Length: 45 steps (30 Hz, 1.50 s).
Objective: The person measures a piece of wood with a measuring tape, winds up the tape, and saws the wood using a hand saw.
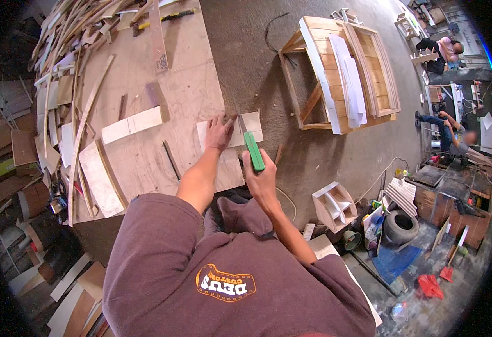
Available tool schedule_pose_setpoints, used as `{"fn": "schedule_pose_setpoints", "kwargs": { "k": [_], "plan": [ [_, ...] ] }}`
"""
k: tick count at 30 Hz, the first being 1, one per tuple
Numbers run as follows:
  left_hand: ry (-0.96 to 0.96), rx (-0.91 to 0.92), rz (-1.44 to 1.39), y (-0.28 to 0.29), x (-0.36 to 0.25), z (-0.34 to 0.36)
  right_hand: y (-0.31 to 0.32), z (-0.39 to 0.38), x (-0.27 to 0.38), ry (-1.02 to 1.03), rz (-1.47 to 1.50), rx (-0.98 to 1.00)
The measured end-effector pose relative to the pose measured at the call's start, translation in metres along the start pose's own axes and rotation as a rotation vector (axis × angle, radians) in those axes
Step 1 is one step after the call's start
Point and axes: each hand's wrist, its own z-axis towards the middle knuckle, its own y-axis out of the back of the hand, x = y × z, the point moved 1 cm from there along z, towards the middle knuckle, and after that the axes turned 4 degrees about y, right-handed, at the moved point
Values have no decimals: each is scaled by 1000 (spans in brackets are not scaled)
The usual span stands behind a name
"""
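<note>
A short pale board (251,127) lies across the table's right edge, with one end sticking out past it. My left hand (219,133) rests on top of this board, palm down, fingers spread and pressing on it. In my right hand (262,178) is a hand saw with a green handle (254,151). Its thin blade (241,123) points away from me and meets the board just right of my left fingers. Whether the teeth have cut into the wood is too small to tell.
The plywood table (192,90) carries loose strips, a pale plank (132,124), a dark stick (171,160), a yellow-and-black hammer (164,19) and heaped scrap wood (72,33). A wooden frame (313,73) stands beyond on the right. Two people (458,133) sit far right.
</note>
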Motion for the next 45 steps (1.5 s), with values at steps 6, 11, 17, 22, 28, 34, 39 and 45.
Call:
{"fn": "schedule_pose_setpoints", "kwargs": {
  "k": [6,11,17,22,28,34,39,45],
  "plan": [
    [-10,-24,10,-1,3,0,-6,9,-4,12,-4,-23],
    [-9,-31,-13,2,-2,2,-2,2,-1,7,54,-42],
    [-6,-55,-8,-1,2,0,-5,-1,3,-15,6,-13],
    [-11,-46,24,-2,1,0,-3,-4,9,-32,-41,-13],
    [-24,-8,88,-3,2,0,-1,-8,12,-30,-62,40],
    [-3,46,138,-3,2,0,-8,-13,19,-39,-88,43],
    [-9,46,142,0,0,0,-5,-10,18,-34,-62,50],
    [-12,61,119,2,-3,0,-11,0,10,-30,-79,36]
  ]
}}
